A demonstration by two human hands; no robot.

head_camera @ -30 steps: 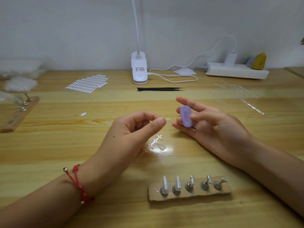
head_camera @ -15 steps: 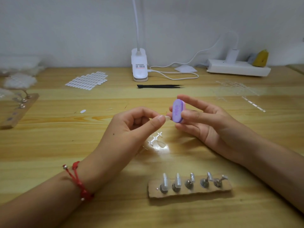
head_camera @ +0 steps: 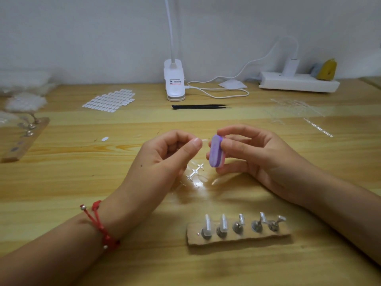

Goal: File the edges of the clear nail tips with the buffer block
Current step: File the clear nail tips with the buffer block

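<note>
In the head view, the left hand [head_camera: 165,159] pinched a clear nail tip [head_camera: 204,140] between thumb and forefinger above the wooden table [head_camera: 61,182], and the right hand [head_camera: 253,159] gripped the purple buffer block [head_camera: 215,150] in its fingertips. Within the last second the block had turned from face-on to edge-on and closed in beside the tip's free edge, though contact was too fine to tell. Filing of this tip was probably just starting.
</note>
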